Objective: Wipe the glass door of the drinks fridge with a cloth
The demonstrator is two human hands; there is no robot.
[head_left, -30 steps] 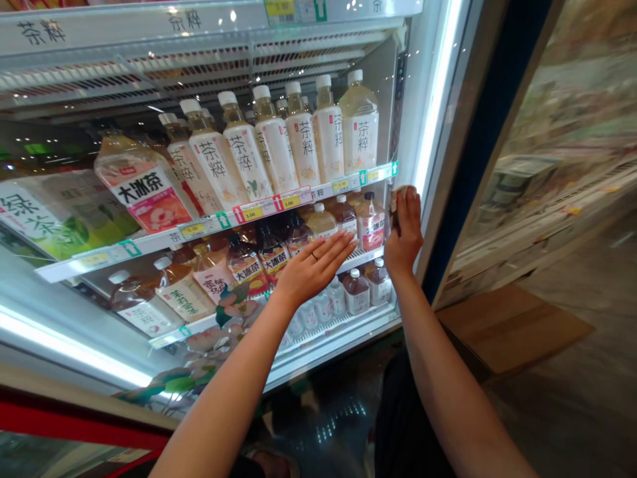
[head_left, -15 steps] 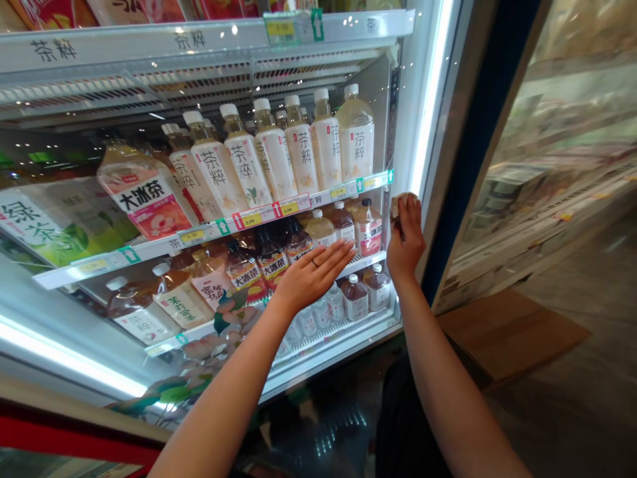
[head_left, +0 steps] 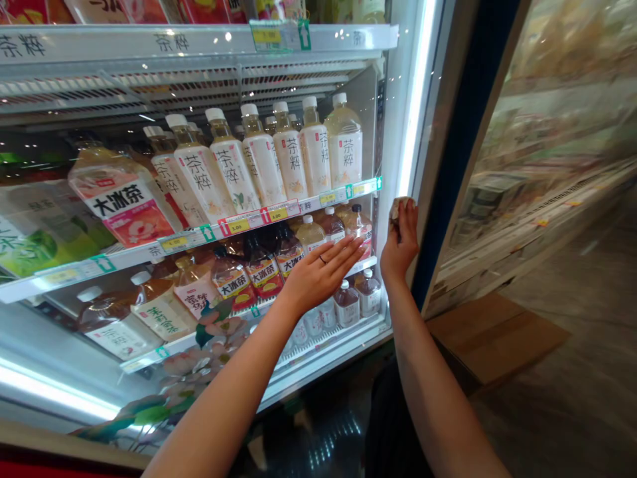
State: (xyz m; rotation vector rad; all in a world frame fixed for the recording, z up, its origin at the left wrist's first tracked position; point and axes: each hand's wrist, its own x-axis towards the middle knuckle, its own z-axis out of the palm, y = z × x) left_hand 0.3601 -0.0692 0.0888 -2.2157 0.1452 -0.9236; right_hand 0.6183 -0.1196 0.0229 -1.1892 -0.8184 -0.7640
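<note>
My left hand (head_left: 323, 273), a dark ring on one finger, lies flat with fingers stretched out against what looks like the glass front of a lit drinks cooler. Behind it stand bottles of tea on the lower shelves. My right hand (head_left: 401, 244) is closed around a crumpled, pale brownish cloth (head_left: 399, 208). It presses the cloth near the right side of the glass, beside the bright vertical light strip (head_left: 417, 99). Part of the cloth is hidden by the fingers.
White-labelled tea bottles (head_left: 293, 156) fill the middle shelf above price tags (head_left: 239, 226). A lotus decal (head_left: 206, 362) sits low on the glass. To the right are a blurred goods shelf (head_left: 527, 219) and a flat cardboard piece (head_left: 497, 338) near the floor.
The view has shifted slightly, so the shelves appear farther left. My left hand has slid right across the bottles, closer to my right hand. The cloth stays in my right hand.
</note>
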